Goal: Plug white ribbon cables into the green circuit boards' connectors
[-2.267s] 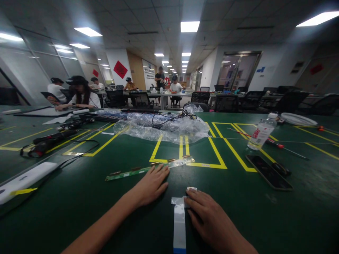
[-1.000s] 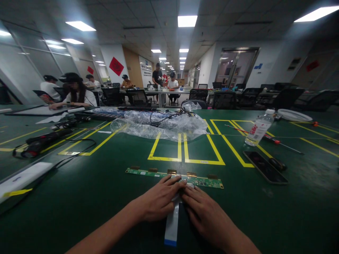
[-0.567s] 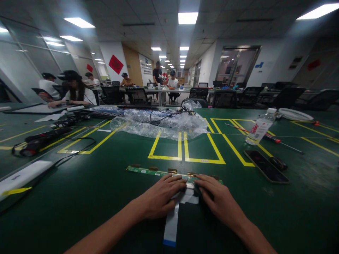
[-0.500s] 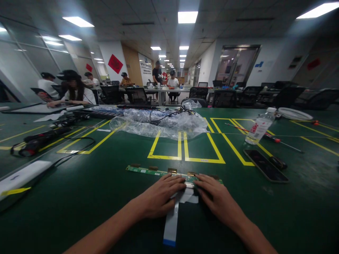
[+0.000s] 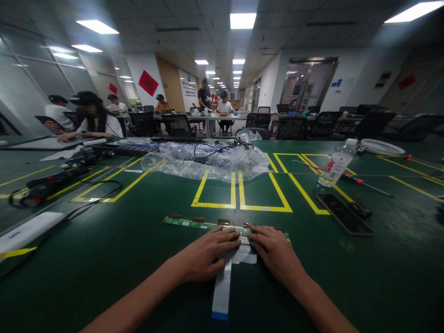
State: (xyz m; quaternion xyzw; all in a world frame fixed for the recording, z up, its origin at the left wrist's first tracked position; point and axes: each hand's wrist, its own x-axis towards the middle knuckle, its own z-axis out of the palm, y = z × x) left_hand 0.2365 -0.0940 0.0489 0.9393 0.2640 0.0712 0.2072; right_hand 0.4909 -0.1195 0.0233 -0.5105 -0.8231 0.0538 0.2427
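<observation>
A narrow green circuit board (image 5: pixel 189 222) lies crosswise on the green table (image 5: pixel 104 259) in front of me. A white flat ribbon cable (image 5: pixel 221 289) with a blue near end runs from the board's middle toward me. My left hand (image 5: pixel 207 253) lies on the cable's far end, fingers stretched flat to the board's edge. My right hand (image 5: pixel 274 252) rests beside it, its fingertips pressing on the board and the cable's white tab. The fingertips of both hands nearly meet there and hide the joint between cable and board.
Yellow tape boxes (image 5: pixel 239 206) mark the table beyond the board. A crumpled plastic bag (image 5: pixel 208 164) with black wires lies farther back. At the right are a water bottle (image 5: pixel 335 167), a dark phone (image 5: pixel 343 219) and a red-handled screwdriver (image 5: pixel 350 179). A white bar (image 5: pixel 27 231) lies left. People sit at far tables.
My left hand pulled the board in front of me. My right hand moved from the cable's end onto the board, and both hands now press where cable meets board.
</observation>
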